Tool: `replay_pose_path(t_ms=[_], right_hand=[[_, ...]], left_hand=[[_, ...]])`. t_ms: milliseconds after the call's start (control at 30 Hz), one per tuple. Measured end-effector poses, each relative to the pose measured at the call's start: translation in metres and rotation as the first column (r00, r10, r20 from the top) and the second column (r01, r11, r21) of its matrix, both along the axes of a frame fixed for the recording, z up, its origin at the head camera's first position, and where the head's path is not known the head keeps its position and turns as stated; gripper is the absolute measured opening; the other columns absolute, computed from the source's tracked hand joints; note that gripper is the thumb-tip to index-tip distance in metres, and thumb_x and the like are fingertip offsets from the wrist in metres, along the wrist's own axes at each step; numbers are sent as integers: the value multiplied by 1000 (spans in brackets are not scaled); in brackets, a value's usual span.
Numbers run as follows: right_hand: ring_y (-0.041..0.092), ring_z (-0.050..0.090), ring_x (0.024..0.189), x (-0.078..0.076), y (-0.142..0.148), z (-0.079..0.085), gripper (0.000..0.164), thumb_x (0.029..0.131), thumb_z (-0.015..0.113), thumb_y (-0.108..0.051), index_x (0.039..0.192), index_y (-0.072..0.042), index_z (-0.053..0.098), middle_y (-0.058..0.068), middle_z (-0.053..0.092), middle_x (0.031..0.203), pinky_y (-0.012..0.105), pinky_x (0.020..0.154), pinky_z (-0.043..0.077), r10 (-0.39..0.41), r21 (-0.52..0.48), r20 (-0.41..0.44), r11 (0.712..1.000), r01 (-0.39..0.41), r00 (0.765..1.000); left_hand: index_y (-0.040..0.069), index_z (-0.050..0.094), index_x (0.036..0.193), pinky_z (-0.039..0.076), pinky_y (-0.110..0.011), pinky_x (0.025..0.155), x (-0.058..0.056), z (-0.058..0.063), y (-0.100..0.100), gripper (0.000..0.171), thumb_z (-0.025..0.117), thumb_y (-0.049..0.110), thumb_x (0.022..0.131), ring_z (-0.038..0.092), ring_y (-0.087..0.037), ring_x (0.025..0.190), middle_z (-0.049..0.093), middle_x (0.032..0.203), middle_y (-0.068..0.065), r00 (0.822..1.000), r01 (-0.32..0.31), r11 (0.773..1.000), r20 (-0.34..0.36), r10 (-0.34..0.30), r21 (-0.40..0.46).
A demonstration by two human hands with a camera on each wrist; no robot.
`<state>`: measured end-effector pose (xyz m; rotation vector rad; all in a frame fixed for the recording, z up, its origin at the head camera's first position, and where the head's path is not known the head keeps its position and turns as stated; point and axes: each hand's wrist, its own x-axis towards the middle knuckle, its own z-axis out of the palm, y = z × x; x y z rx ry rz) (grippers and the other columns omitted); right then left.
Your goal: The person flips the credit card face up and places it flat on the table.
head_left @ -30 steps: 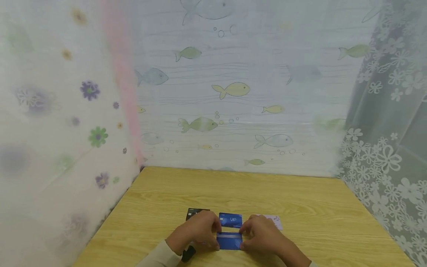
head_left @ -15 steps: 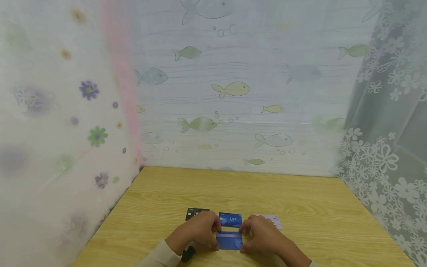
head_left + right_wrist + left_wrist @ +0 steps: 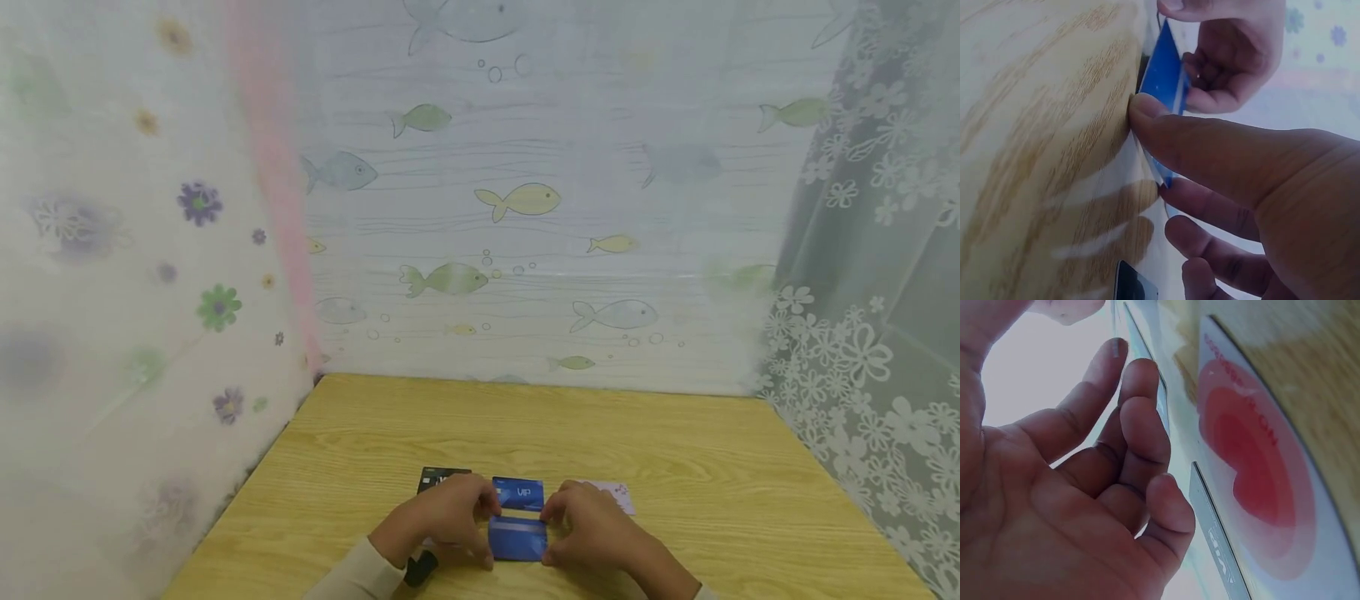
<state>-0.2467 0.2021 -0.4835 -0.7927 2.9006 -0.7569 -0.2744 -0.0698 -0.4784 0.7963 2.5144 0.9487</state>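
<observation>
A blue card (image 3: 517, 542) with a paler stripe along its far edge is held between both hands. My left hand (image 3: 456, 515) pinches its left end with thumb and fingers; my right hand (image 3: 596, 527) pinches the right end. In the right wrist view the blue card (image 3: 1161, 75) stands at a tilt close over the wood, the right thumb on its near face. Just beyond it lies a blue VIP card (image 3: 517, 493). A white card with a red heart (image 3: 1260, 487) lies beside the left hand, mostly hidden under it in the head view.
A black card (image 3: 437, 479) lies beyond the left hand, partly covered by it. Beyond the right hand is a pale card with a floral print (image 3: 621, 495). The wooden table (image 3: 525, 417) meets a fish-patterned curtain (image 3: 525, 250) at the back.
The held blue card has shifted slightly right, and its far edge sits a little higher, with the stripe looking duller. Both hands keep their pinch and move slightly with it.
</observation>
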Motion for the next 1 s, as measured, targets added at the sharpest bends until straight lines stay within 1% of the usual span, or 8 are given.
replay_pose_path(t_ms=[100,233,400,433,533,667,800,1000], right_hand=[[7,54,85,-1,1,0,43,65,94,-48,99,-27,79,-14,63,92,30,74,43,-1,4,-10,1000,1,1000],[6,54,87,-1,2,1,42,66,93,-50,100,-28,79,-14,63,94,30,76,44,-1,14,-23,1000,1,1000],[7,55,88,-1,1,0,44,65,93,-52,100,-27,79,-14,63,94,31,76,44,10,17,-42,1000,-9,999],[7,55,88,-1,1,0,46,65,93,-52,100,-27,79,-13,63,95,31,77,44,15,19,-50,1000,-15,999],[8,55,89,-1,-1,-2,50,63,94,-53,101,-24,80,-12,64,94,31,76,44,30,20,-65,999,-28,997],[9,55,89,-1,-1,-3,52,62,93,-53,101,-23,79,-12,63,94,31,76,44,33,31,-98,999,-30,995],[9,54,90,0,-2,-1,48,62,93,-50,100,-24,77,-13,61,96,32,76,44,23,45,-137,999,-17,990],[11,52,91,0,-5,6,41,66,91,-43,98,-25,74,-11,61,99,36,77,41,13,31,-172,999,-8,985]], left_hand=[[25,67,99,50,-26,73,0,1,-1,49,100,21,63,57,-10,86,62,98,8,1000,8,1000,2,-8,24],[23,68,102,50,-26,69,1,4,-2,47,99,22,66,58,-12,86,62,100,5,1000,8,998,8,-8,65],[24,72,107,49,-27,74,-1,6,-4,45,97,26,69,57,-14,91,66,102,6,1000,-2,994,15,0,110],[24,73,108,48,-27,78,-2,7,-4,44,96,27,70,57,-14,93,66,102,8,1000,1,993,11,-3,117],[24,74,109,49,-27,79,-3,7,-5,43,95,27,72,58,-15,95,67,101,12,1000,18,990,7,-19,143],[21,74,110,49,-26,79,-5,9,-4,42,94,28,74,60,-18,95,70,102,7,999,47,984,-14,-45,173],[22,74,109,49,-27,81,-5,10,-3,41,93,28,74,60,-20,98,68,104,5,999,40,978,-34,-34,206],[21,75,114,52,-40,90,-7,12,-1,42,91,31,76,61,-31,106,68,109,10,998,41,958,-65,-24,283]])
